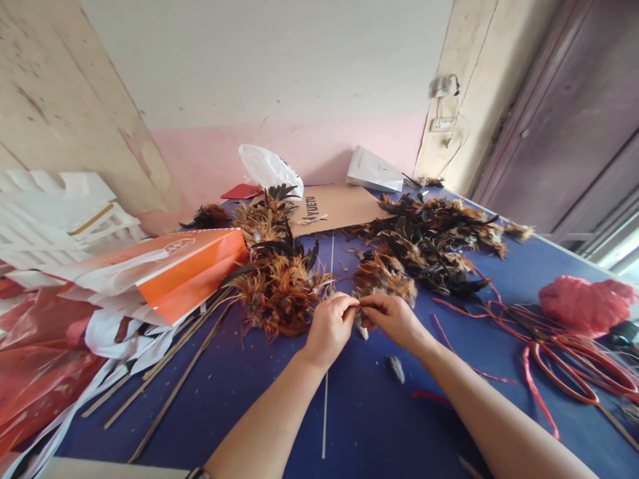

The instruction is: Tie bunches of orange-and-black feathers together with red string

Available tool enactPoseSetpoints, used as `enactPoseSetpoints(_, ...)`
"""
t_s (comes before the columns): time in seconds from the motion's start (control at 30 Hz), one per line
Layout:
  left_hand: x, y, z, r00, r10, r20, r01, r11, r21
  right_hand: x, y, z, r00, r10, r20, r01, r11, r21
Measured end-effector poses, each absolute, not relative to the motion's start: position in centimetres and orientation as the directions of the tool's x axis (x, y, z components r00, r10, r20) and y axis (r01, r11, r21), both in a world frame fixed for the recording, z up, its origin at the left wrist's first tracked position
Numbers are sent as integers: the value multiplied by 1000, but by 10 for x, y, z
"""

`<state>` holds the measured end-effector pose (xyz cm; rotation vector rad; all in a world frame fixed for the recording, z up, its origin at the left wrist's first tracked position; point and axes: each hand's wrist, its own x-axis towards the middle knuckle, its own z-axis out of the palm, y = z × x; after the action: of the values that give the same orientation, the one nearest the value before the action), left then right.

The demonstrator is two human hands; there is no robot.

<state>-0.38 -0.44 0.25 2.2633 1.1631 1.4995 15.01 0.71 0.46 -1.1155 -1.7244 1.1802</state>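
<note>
My left hand (331,327) and my right hand (394,320) meet fingertip to fingertip above the blue table (279,406), both closed in a pinch. What sits between the fingers is too small to make out. A tuft of grey feather (362,328) shows just below the fingertips; whether it is held or lies on the table I cannot tell. Right behind the hands is a bundle of brown feathers (385,274). To the left of my left hand lies a bushy pile of orange and black feathers (279,289). One loose grey feather (397,368) rests below my right hand.
Dark feathers (434,233) spread across the back right. Scissors with red handles (564,369) lie among red cords beside a pink bundle (584,303). Thin sticks (182,379) and an orange-and-white bag (194,273) are at left. Flat cardboard (344,203) lies at the back.
</note>
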Motion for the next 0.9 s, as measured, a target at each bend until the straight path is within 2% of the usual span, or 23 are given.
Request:
enactPoseSetpoints(0.13, -5, -5, 3, 186, 711, 678, 506, -661, 554, 152, 7, 5, -336, 935, 112, 239, 200, -950)
enactPoseSetpoints(0.4, -7, -4, 6, 145, 785, 602, 458, -593, 662, 150, 1, 11, -224, 895, 386, 298, 440, -847)
enactPoseSetpoints(0.57, -8, -3, 5, 135, 783, 608, 443, -596, 669, 156, 5, 16, -134, 876, 463, 392, 476, -787)
enactPoseSetpoints(0.67, -9, -3, 3, 132, 814, 565, 482, -551, 681, 158, 8, 13, -134, 893, 429, 378, 446, -811)
enactPoseSetpoints(0.83, -11, -2, 0, 110, 852, 512, 534, -485, 693, 158, 13, 5, -224, 950, 216, 239, 268, -933)
enactPoseSetpoints(0.9, -12, -1, 0, 104, 853, 511, 529, -483, 698, 157, 13, 6, -243, 953, 183, 220, 238, -946)
